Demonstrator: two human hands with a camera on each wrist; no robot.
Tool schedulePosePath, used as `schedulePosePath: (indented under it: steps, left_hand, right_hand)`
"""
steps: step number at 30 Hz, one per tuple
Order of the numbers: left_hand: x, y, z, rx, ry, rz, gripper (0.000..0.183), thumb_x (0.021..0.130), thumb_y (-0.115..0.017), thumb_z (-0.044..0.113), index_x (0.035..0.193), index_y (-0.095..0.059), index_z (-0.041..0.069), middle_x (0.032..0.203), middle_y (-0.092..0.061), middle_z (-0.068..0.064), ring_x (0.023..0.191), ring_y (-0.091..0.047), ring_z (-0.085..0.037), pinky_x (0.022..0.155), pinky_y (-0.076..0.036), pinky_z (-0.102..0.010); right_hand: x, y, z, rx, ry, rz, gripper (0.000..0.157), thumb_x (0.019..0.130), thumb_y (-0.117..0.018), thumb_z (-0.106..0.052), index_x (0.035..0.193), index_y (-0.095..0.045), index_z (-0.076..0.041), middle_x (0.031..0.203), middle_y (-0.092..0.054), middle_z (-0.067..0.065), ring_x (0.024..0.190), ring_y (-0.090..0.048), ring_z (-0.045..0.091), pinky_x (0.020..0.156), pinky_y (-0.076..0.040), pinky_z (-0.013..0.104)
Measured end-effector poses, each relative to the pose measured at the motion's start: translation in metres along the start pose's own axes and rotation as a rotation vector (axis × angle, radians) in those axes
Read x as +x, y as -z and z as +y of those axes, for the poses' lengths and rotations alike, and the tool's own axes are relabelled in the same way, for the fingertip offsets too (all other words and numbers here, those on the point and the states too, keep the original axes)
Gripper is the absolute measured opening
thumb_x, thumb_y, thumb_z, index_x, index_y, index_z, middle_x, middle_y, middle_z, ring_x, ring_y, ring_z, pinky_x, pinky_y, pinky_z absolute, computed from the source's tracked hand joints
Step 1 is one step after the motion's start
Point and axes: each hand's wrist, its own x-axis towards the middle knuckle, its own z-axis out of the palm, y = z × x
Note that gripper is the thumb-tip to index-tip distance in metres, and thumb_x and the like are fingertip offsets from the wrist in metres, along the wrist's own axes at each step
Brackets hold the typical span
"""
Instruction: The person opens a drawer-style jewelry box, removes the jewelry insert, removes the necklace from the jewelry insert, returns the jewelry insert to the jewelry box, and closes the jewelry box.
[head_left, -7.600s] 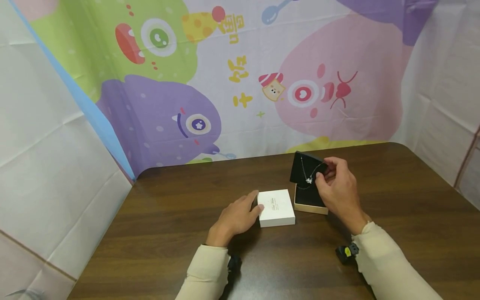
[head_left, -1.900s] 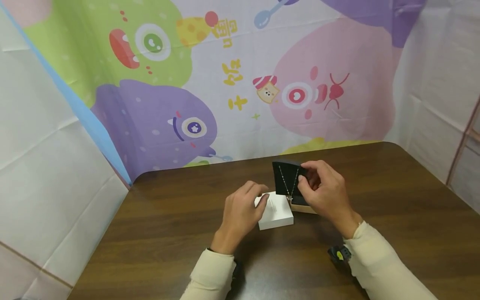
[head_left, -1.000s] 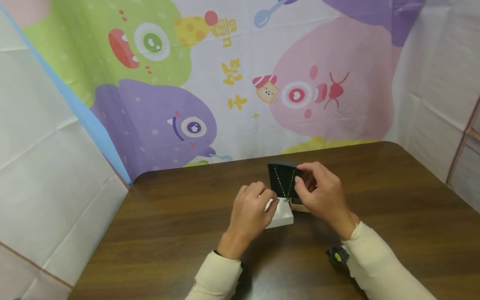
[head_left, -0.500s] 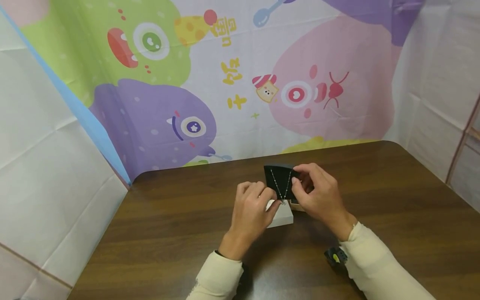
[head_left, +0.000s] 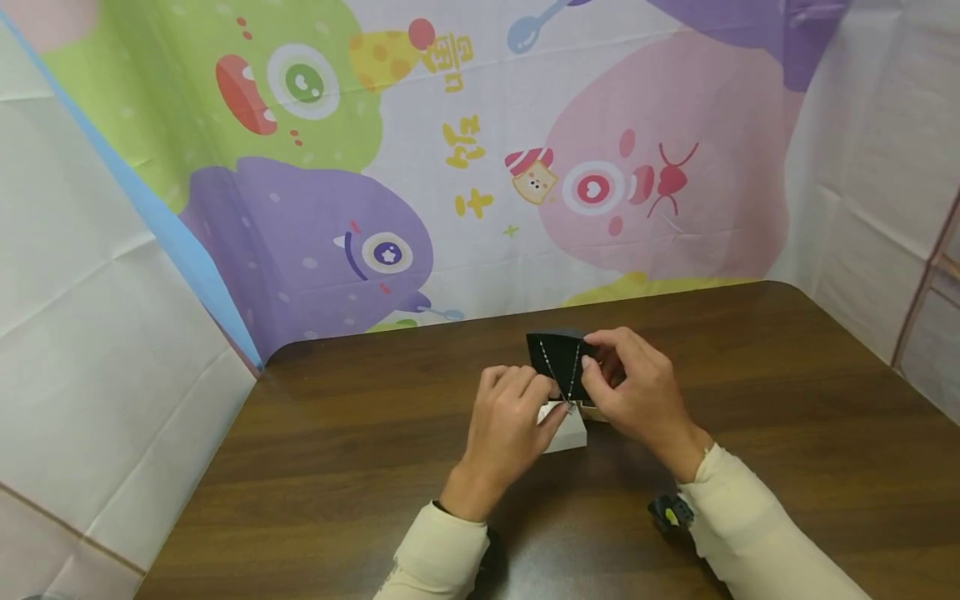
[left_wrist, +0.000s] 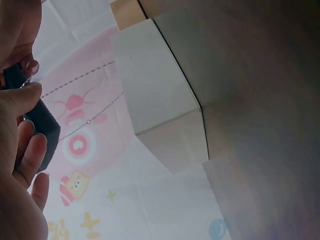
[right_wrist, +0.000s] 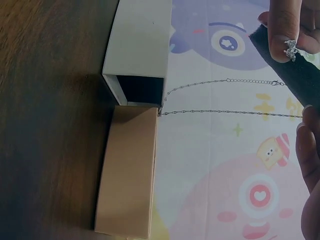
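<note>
On the printed cloth (head_left: 498, 267) at the back, three yellow Chinese chars. (head_left: 463, 154) are running sideways in one column. From bottom to top, they are seemingly reading 干, then prob. 饭; the third (w/ a 口 part, if I am seeing it well) is looking too unclear. Both wrist views are showing some of same chars., only partly. The white box's (head_left: 567, 437) top is being mostly hidden, approx. unreadable.

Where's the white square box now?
In the head view, the white square box sits on the brown wooden table, partly behind the left hand, left of the tan box.
</note>
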Motion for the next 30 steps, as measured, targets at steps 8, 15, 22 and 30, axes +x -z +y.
schedulePosePath:
  steps: [8,15,22,30]
  left_hand:
    - [0.0009,0.0004,0.0017,-0.011,0.000,0.002,0.030,0.076,-0.089,0.024,0.089,-0.064,0.012,0.079,-0.059,0.004,0.071,-0.056,-0.011,0.080,-0.046,-0.035]
    - [0.0018,-0.0013,0.0033,-0.017,-0.020,0.018,0.030,0.078,-0.087,0.024,0.094,-0.065,0.012,0.077,-0.058,0.005,0.071,-0.057,-0.010,0.080,-0.046,-0.034]
    - [0.0024,-0.0025,0.0044,-0.019,-0.054,0.010,0.025,0.080,-0.086,0.024,0.091,-0.066,0.014,0.077,-0.059,0.005,0.072,-0.057,-0.010,0.079,-0.046,-0.034]
    - [0.0028,-0.0013,0.0054,-0.061,-0.090,0.022,0.017,0.082,-0.083,0.019,0.092,-0.069,0.013,0.079,-0.061,0.005,0.072,-0.057,-0.010,0.080,-0.047,-0.033]
  right_hand:
    - [-0.0006,-0.0008,-0.0005,-0.001,0.003,-0.006,0.024,0.084,-0.063,-0.007,0.107,-0.064,0.002,0.080,-0.060,0.006,0.060,-0.055,0.010,0.051,-0.048,0.021]
    - [-0.0008,-0.0015,0.0000,-0.002,0.008,-0.001,0.024,0.084,-0.062,-0.008,0.106,-0.064,0.002,0.079,-0.060,0.005,0.059,-0.055,0.010,0.050,-0.048,0.023]
    - [-0.0011,-0.0017,0.0001,-0.011,0.009,-0.003,0.024,0.085,-0.061,-0.009,0.106,-0.064,0.002,0.079,-0.060,0.005,0.059,-0.055,0.010,0.051,-0.047,0.021]
    - [-0.0013,-0.0025,-0.0007,-0.011,0.008,-0.009,0.023,0.085,-0.061,-0.010,0.105,-0.065,0.002,0.078,-0.060,0.005,0.058,-0.055,0.010,0.050,-0.047,0.022]
